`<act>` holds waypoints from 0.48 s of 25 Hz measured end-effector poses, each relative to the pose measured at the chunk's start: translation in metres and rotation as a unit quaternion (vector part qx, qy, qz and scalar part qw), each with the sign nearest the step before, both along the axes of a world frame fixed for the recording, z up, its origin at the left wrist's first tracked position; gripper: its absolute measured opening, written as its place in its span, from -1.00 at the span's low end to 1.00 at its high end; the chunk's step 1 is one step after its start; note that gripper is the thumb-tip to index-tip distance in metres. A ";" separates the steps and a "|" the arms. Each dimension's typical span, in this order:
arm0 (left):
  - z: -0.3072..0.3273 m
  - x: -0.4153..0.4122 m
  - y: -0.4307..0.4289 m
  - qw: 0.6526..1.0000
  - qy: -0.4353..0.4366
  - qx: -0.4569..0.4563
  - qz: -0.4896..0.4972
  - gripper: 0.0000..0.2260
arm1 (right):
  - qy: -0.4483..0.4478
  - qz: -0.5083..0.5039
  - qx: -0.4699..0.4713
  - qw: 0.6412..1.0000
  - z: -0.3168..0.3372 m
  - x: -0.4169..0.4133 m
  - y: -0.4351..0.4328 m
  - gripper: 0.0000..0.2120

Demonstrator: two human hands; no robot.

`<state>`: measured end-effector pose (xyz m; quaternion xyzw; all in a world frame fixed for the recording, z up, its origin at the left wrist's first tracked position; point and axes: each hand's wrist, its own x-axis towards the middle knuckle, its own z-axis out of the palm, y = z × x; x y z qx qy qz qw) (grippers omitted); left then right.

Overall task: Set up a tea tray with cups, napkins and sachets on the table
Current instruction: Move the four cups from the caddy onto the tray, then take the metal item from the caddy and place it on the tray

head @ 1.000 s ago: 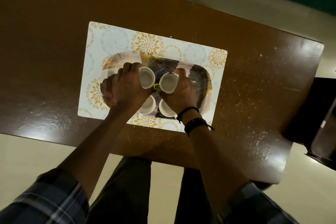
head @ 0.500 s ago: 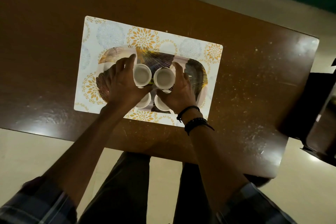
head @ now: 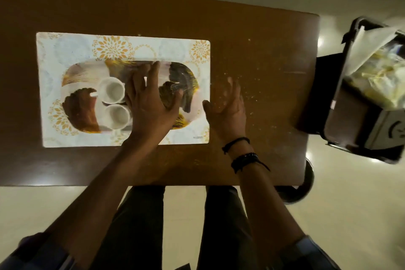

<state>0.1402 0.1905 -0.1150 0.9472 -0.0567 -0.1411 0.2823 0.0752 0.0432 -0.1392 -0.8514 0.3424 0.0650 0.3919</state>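
An oval tray (head: 81, 105) with a brown and gold feather pattern lies on a floral placemat (head: 72, 48). Two white cups stand upright on it, one farther (head: 112, 91) and one nearer (head: 117, 116). My left hand (head: 151, 98) hovers over the tray's middle with fingers spread, holding nothing; whatever lies beneath it is hidden. My right hand (head: 228, 105) is open with fingers apart over the bare table, just off the placemat's right edge. Black bands circle its wrist.
The brown table (head: 263, 61) is speckled with crumbs at its right part. Off its right end stands a dark bin (head: 359, 103) holding a clear bag of yellowish packets (head: 379, 79). My legs show below the table's near edge.
Both hands have let go of the cups and opened. The right hand has moved right, off the tray. The view has swung right, bringing the bin into sight.
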 end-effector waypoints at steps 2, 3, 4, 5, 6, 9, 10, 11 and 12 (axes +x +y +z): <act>0.003 -0.015 -0.036 0.999 -0.001 -0.041 -0.020 -0.43 | -0.003 -0.071 -0.007 0.997 0.002 -0.025 -0.040 -0.24; 0.004 -0.023 -0.052 0.998 -0.006 -0.055 -0.027 -0.45 | -0.002 -0.102 -0.006 0.995 0.003 -0.036 -0.058 -0.24; 0.005 -0.030 -0.067 0.997 -0.009 -0.066 -0.036 -0.46 | -0.001 -0.134 -0.003 0.991 0.003 -0.048 -0.075 -0.23; 0.004 -0.039 -0.085 0.996 -0.004 -0.076 -0.049 -0.46 | 0.001 -0.168 0.003 0.986 0.004 -0.061 -0.095 -0.23; 0.004 -0.048 -0.104 0.994 0.013 -0.084 -0.061 -0.46 | 0.000 -0.201 0.009 0.980 0.005 -0.074 -0.115 -0.23; 0.000 -0.076 -0.162 0.988 0.092 -0.078 -0.101 -0.42 | -0.004 -0.280 -0.011 0.960 0.006 -0.115 -0.177 -0.26; -0.003 -0.085 -0.183 0.984 0.111 -0.071 -0.119 -0.41 | 0.000 -0.305 -0.018 0.952 0.004 -0.128 -0.199 -0.26; -0.006 -0.093 -0.200 0.980 0.130 -0.069 -0.135 -0.40 | 0.005 -0.329 -0.025 0.944 0.002 -0.140 -0.218 -0.26; -0.010 -0.101 -0.217 0.974 0.154 -0.072 -0.149 -0.39 | 0.011 -0.355 -0.036 0.934 -0.001 -0.153 -0.236 -0.26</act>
